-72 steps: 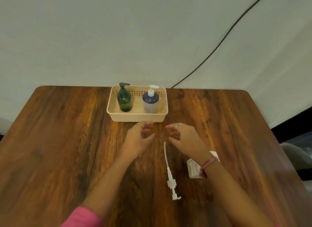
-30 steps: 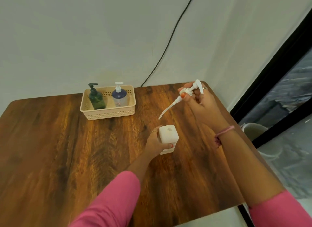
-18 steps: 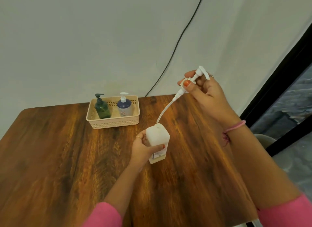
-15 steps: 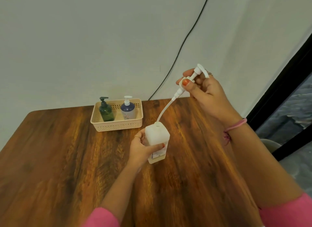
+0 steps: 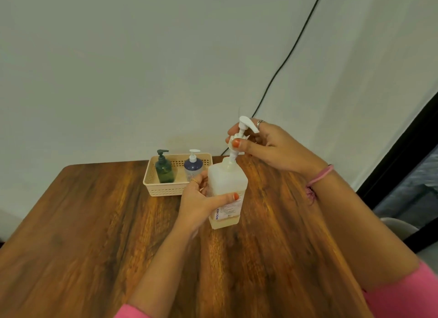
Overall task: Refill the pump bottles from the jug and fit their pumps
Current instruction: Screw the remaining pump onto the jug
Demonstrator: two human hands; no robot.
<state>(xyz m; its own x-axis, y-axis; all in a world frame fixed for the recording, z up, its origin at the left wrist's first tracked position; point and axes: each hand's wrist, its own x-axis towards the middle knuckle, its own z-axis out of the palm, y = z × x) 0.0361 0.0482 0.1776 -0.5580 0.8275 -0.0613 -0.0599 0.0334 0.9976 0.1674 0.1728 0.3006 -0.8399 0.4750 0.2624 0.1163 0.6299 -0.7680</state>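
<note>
A square translucent white bottle (image 5: pixel 228 185) stands upright on the wooden table (image 5: pixel 94 234), with a little pale liquid at its bottom. My left hand (image 5: pixel 201 202) grips its side, thumb across the label. My right hand (image 5: pixel 267 147) pinches the white pump (image 5: pixel 240 134) by its collar, just above the bottle's neck. The pump's tube runs down into the neck opening and is hidden inside. The collar sits a short way above the neck.
A cream plastic basket (image 5: pixel 163 189) stands at the table's back edge, holding a green pump bottle (image 5: pixel 164 167) and a blue pump bottle (image 5: pixel 193 166). A black cable (image 5: pixel 284 59) runs up the wall. The table's right edge lies close beside my right arm.
My right hand has swung the pump upright and lowered it, so the tube has slid down into the bottle's neck. My left hand keeps holding the bottle.
</note>
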